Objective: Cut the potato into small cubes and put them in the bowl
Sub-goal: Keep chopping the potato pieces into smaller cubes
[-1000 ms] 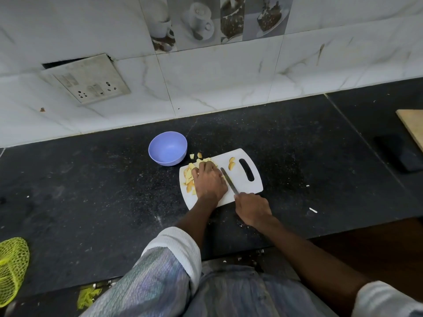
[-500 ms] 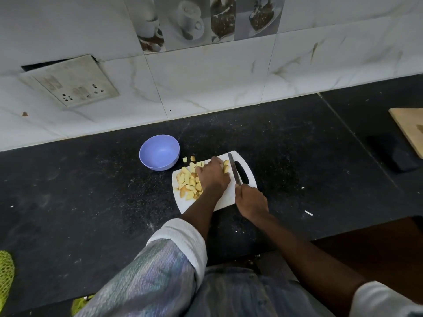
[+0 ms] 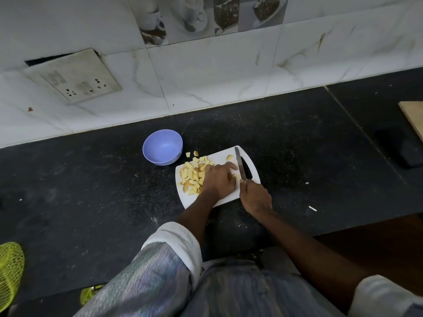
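Gripping knife (image 3: 239, 164) right hand (image 3: 255, 197); left hand (image 3: 218, 179) flat on potato pieces (image 3: 192, 176).

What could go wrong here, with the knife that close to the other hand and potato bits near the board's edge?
1. The knife in the right hand stands right beside the left hand, whose fingertips lie next to the blade; a slip could nick them.
2. Two potato pieces already lie off the cutting board on the counter; more of the potato cubes could follow.
3. The bowl holds nothing yet, so every cube must still be moved across.
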